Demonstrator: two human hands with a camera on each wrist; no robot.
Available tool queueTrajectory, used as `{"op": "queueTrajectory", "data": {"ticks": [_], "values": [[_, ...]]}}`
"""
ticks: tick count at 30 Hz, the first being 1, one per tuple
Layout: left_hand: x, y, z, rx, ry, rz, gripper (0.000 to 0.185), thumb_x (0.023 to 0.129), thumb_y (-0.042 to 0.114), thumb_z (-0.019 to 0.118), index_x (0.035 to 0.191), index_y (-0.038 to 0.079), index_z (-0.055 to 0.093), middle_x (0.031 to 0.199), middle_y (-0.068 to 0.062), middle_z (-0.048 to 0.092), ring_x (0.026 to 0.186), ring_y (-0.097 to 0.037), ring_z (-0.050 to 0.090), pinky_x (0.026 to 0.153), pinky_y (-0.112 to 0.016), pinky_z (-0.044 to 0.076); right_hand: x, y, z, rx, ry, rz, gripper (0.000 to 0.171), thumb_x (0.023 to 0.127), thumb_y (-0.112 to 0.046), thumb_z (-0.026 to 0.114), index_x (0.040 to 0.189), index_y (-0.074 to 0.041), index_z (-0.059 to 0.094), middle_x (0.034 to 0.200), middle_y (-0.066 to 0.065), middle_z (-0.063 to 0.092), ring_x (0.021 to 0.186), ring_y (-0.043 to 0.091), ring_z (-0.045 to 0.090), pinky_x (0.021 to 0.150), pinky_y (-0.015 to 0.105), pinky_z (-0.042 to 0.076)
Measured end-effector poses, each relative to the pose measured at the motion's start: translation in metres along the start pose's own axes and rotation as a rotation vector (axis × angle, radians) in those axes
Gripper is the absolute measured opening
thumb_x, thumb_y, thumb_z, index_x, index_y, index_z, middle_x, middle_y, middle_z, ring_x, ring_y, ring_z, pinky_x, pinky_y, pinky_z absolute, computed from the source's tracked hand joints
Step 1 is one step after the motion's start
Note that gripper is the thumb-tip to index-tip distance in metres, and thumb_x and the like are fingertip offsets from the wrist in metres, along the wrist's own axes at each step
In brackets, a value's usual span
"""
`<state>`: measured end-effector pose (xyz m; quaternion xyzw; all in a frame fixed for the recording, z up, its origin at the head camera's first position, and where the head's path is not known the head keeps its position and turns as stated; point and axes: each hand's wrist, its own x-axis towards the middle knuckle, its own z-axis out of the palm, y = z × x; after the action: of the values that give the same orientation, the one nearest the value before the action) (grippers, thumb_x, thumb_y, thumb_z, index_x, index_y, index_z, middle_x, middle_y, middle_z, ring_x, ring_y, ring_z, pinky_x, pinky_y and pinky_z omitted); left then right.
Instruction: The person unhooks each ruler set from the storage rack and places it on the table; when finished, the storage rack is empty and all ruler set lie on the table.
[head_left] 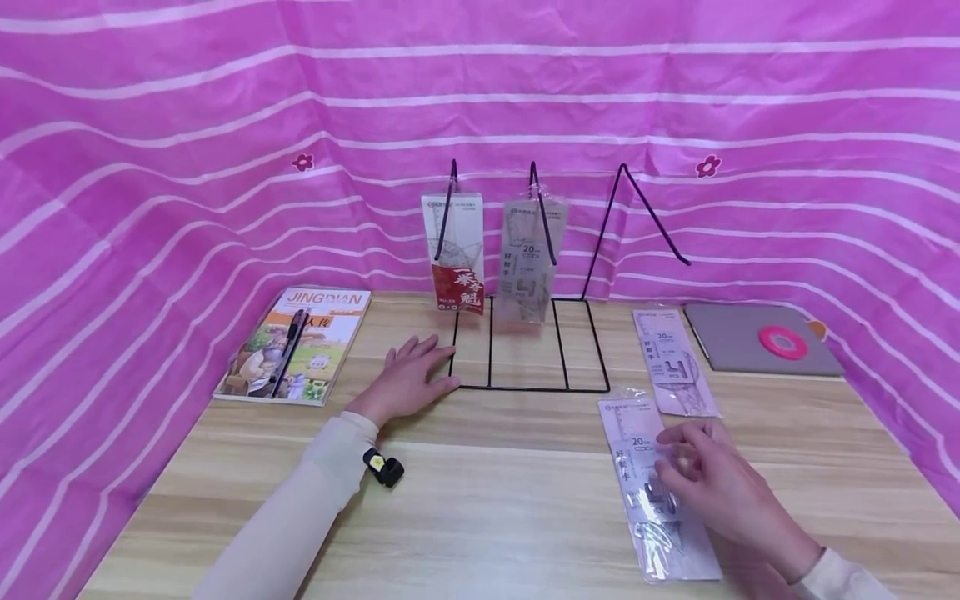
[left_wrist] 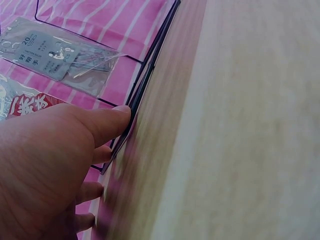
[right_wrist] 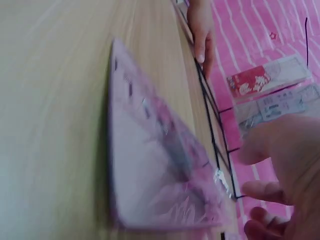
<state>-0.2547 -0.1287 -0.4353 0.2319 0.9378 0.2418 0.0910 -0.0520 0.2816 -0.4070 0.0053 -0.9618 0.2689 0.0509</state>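
My left hand (head_left: 420, 367) lies flat on the wooden table (head_left: 487, 500), its fingertips (left_wrist: 117, 117) against the left wire of a black wire rack's base (head_left: 525, 387). Two ruler packets hang from the rack's hooks: a red and white one (head_left: 453, 250) and a clear one (head_left: 528, 258). A third hook (head_left: 637, 212) is bare. My right hand (head_left: 675, 457) hovers with loosely curled fingers over a clear ruler packet (head_left: 648, 500) lying flat near the front right. In the right wrist view the fingers (right_wrist: 260, 190) stand just beside that packet (right_wrist: 155, 165), not gripping it.
Another ruler packet (head_left: 671, 362) lies right of the rack base. A picture book (head_left: 296, 342) with a pen (head_left: 288, 350) on it sits at the left. A grey pad (head_left: 757, 337) with a pink tape ring (head_left: 782, 342) is at the back right. Pink striped cloth walls the table.
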Motion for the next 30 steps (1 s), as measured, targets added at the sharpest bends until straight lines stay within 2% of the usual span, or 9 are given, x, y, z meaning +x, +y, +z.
{"op": "queueTrajectory", "data": {"ticks": [4,10,15,19,22,26,30], "values": [[-0.001,0.0,0.002,-0.002,-0.01,-0.006,0.069,0.104,0.055,0.059,0.162,0.024,0.042,0.176,-0.015,0.021,0.162,-0.048,0.008,0.126,-0.075,-0.001,0.007,-0.008,0.0,0.064,0.08,-0.104,0.034,0.095,-0.016,0.078,0.128,-0.014,0.066,0.119,0.008,0.054,0.1,0.025,0.068,0.077,0.033,0.061],[-0.001,0.0,0.003,-0.004,-0.01,-0.002,0.069,0.104,0.055,0.058,0.163,0.024,0.041,0.176,-0.014,0.021,0.163,-0.047,0.008,0.126,-0.074,-0.001,0.032,-0.02,-0.003,0.162,0.108,-0.242,0.05,0.098,-0.008,0.073,0.146,-0.014,0.058,0.144,0.012,0.051,0.115,0.02,0.054,0.084,0.028,0.054],[-0.001,0.0,0.001,0.004,0.009,0.008,0.068,0.104,0.053,0.059,0.162,0.022,0.043,0.175,-0.017,0.022,0.162,-0.05,0.01,0.125,-0.076,0.001,0.06,-0.034,-0.001,0.202,0.09,-0.316,0.054,0.099,-0.009,0.069,0.151,-0.013,0.055,0.155,0.013,0.049,0.123,0.028,0.057,0.089,0.034,0.055],[-0.003,-0.001,0.0,0.003,0.008,0.006,0.068,0.104,0.053,0.06,0.162,0.022,0.043,0.175,-0.016,0.022,0.162,-0.049,0.009,0.125,-0.076,0.001,0.086,-0.046,0.004,0.247,0.04,-0.34,0.057,0.101,-0.012,0.069,0.155,-0.014,0.05,0.16,0.015,0.045,0.13,0.036,0.057,0.095,0.049,0.056],[-0.003,-0.002,-0.001,0.002,0.001,0.002,0.068,0.104,0.053,0.059,0.162,0.023,0.042,0.176,-0.015,0.022,0.162,-0.048,0.009,0.126,-0.075,0.0,0.107,-0.054,0.007,0.291,-0.009,-0.345,0.061,0.101,-0.014,0.069,0.158,-0.018,0.047,0.166,0.013,0.039,0.14,0.038,0.051,0.102,0.061,0.053],[-0.003,-0.002,-0.001,-0.001,0.0,0.003,0.068,0.104,0.054,0.059,0.162,0.023,0.042,0.176,-0.015,0.022,0.162,-0.048,0.009,0.126,-0.076,0.0,0.136,-0.062,0.009,0.345,-0.054,-0.349,0.063,0.101,-0.015,0.069,0.16,-0.02,0.045,0.171,0.011,0.032,0.15,0.038,0.04,0.11,0.066,0.047],[-0.002,-0.001,-0.001,0.001,0.005,0.012,0.068,0.104,0.053,0.059,0.162,0.023,0.043,0.175,-0.016,0.023,0.162,-0.049,0.01,0.125,-0.076,0.001,0.162,-0.067,0.011,0.373,-0.044,-0.361,0.063,0.101,-0.011,0.069,0.159,-0.018,0.047,0.17,0.011,0.032,0.151,0.039,0.039,0.11,0.067,0.046]]}}
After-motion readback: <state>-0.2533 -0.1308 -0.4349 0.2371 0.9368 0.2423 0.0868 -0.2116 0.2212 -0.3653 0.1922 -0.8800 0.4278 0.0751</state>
